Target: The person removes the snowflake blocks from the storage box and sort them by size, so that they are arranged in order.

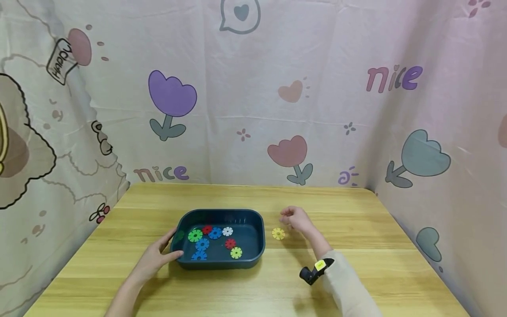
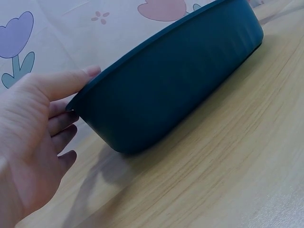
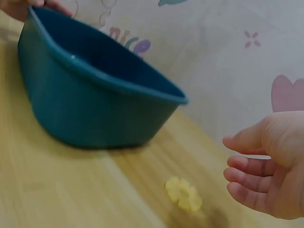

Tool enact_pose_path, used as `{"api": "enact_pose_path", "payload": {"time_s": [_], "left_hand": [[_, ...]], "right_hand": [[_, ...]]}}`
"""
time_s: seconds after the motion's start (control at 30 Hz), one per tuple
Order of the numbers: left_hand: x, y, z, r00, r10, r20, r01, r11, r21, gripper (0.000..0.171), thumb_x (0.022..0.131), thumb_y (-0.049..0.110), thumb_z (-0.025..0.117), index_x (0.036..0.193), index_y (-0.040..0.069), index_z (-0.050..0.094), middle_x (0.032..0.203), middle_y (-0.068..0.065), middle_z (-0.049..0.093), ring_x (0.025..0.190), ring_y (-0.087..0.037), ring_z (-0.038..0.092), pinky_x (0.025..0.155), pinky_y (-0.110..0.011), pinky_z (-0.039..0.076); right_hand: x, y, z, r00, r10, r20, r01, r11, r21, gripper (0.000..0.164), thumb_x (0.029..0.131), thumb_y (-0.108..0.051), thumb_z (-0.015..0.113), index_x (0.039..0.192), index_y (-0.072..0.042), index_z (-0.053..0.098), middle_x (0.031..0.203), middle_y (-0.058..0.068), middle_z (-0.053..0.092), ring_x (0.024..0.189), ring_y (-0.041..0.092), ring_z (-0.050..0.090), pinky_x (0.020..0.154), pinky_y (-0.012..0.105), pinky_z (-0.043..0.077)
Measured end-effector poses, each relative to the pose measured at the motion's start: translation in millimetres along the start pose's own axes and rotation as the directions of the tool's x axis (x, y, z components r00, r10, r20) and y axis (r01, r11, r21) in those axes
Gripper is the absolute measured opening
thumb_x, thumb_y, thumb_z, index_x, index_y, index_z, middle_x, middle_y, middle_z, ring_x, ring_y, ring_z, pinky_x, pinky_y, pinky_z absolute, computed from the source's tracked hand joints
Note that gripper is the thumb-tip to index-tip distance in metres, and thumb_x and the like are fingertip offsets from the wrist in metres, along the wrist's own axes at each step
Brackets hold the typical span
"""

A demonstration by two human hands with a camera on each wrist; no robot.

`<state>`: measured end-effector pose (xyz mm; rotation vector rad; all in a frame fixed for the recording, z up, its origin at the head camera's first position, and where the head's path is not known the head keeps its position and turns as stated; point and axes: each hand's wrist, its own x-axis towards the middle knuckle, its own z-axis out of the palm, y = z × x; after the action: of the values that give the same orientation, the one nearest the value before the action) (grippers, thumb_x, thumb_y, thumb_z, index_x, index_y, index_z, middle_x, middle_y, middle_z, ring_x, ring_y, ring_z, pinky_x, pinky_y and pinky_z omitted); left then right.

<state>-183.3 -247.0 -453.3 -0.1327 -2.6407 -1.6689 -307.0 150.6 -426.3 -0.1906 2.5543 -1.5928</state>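
Observation:
A dark blue plastic tray (image 1: 222,265) stands on the wooden table, holding several notched snowflake discs. Among them are a green disc (image 1: 195,235), a white disc (image 1: 227,231), a yellow-green disc (image 1: 236,252) and a red disc (image 1: 230,243). My left hand (image 1: 155,259) grips the tray's left end, thumb over the rim and the other fingers beneath it, as the left wrist view shows. Right of the tray, a yellow snowflake disc (image 1: 278,234) lies flat on the table. My right hand (image 1: 298,219) hovers just beyond it, fingers loosely bent with nothing between them.
The wooden table (image 1: 356,246) reaches back to a patterned cloth (image 1: 237,101), which also hangs along both sides. A small black camera (image 1: 313,274) is strapped to my right wrist over a light sleeve (image 1: 352,286).

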Motion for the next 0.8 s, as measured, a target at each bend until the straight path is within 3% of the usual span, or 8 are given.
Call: {"api": "enact_pose_path", "payload": {"time_s": [0.13, 0.37, 0.67, 0.8], "left_hand": [[0.5, 0.0, -0.3, 1.0, -0.007, -0.001, 0.007, 1.0, 0.003, 0.075, 0.085, 0.016, 0.067, 0.145, -0.001, 0.026, 0.147, -0.029, 0.021, 0.131, -0.052, 0.014, 0.1, -0.064, 0.016], [0.4, -1.6, -0.1, 1.0, 0.005, 0.0, -0.005, 1.0, 0.004, 0.074, 0.085, 0.015, 0.067, 0.144, -0.002, 0.026, 0.146, -0.029, 0.021, 0.131, -0.052, 0.014, 0.101, -0.064, 0.016], [0.2, -1.8, -0.1, 1.0, 0.014, -0.004, -0.014, 1.0, 0.008, 0.074, 0.085, 0.016, 0.067, 0.144, -0.001, 0.027, 0.146, -0.029, 0.021, 0.131, -0.052, 0.015, 0.101, -0.063, 0.017], [-0.1, -1.2, 0.6, 1.0, 0.025, -0.006, -0.025, 1.0, 0.003, 0.073, 0.085, 0.015, 0.067, 0.144, -0.001, 0.027, 0.146, -0.028, 0.022, 0.131, -0.051, 0.016, 0.101, -0.063, 0.017]], "right_hand": [[2.1, -12.8, 1.1, 1.0, -0.019, 0.022, 0.018, 1.0, 0.013, 0.022, 0.086, -0.004, 0.062, 0.105, 0.007, 0.058, 0.088, 0.01, 0.06, 0.075, 0.017, 0.055, 0.068, 0.04, 0.051], [4.3, -41.7, 14.8, 0.996, -0.059, 0.072, 0.056, 0.998, 0.043, 0.02, 0.085, -0.007, 0.065, 0.103, 0.002, 0.061, 0.088, 0.008, 0.062, 0.079, 0.018, 0.059, 0.069, 0.036, 0.052], [9.9, -72.3, 53.1, 0.975, -0.14, 0.169, 0.132, 0.99, 0.057, 0.022, 0.086, -0.008, 0.064, 0.105, 0.002, 0.062, 0.092, 0.009, 0.064, 0.08, 0.018, 0.061, 0.068, 0.033, 0.053], [12.4, -78.4, 75.7, 0.961, -0.162, 0.226, 0.15, 0.986, 0.071, 0.022, 0.087, -0.008, 0.064, 0.107, 0.002, 0.062, 0.093, 0.009, 0.063, 0.084, 0.023, 0.062, 0.072, 0.038, 0.053]]}}
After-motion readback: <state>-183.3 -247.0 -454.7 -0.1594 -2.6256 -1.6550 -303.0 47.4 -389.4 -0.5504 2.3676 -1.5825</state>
